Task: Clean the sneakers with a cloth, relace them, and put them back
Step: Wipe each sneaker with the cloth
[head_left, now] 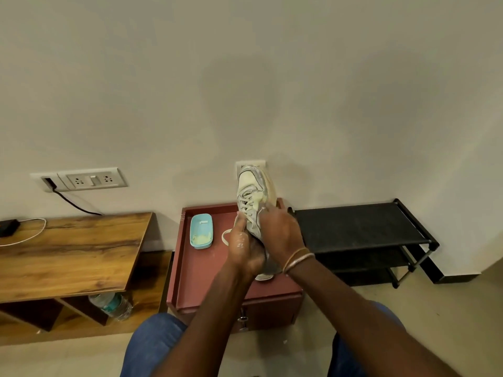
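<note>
White sneaker [251, 186], one, held by left hand [243, 250] and right hand [281, 232]; one dish [201, 231].

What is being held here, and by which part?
A sneaker, toe up. The left hand grips its heel end, thumb by the laces; the right hand presses on its side. Whether that hand also holds anything cannot be told.
</note>
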